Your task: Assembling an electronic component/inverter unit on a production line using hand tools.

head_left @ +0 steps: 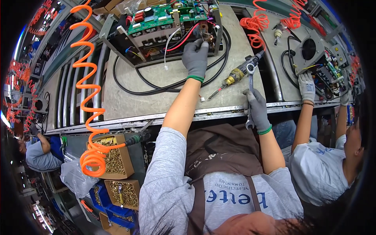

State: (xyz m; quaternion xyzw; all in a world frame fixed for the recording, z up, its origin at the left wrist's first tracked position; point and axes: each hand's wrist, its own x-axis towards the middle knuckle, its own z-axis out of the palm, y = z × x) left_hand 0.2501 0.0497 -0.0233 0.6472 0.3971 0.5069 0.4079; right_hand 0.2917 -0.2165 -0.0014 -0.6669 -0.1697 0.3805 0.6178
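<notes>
My gloved left hand (196, 58) reaches into the front right end of an open metal chassis (129, 58) with green circuit boards (164, 19) on top. Its fingers are closed by a copper-coloured part (203, 29), and what they pinch is hidden. A red cable (183, 42) and a white lead (167, 51) run just left of that hand. My gloved right hand (257, 109) is wrapped round a combination wrench (251, 84), ring end up, in front of the bench edge. A yellow-and-black pneumatic screwdriver (237, 74) lies on the bench between my hands.
A black cable (135, 93) loops over the bench board (156, 105). At left hangs an orange coiled air hose (88, 74) with a second driver (137, 139). Screw-filled boxes (113, 164) and blue bins (103, 199) stand below. At right, a co-worker's gloved hand (306, 86) touches another chassis (313, 49).
</notes>
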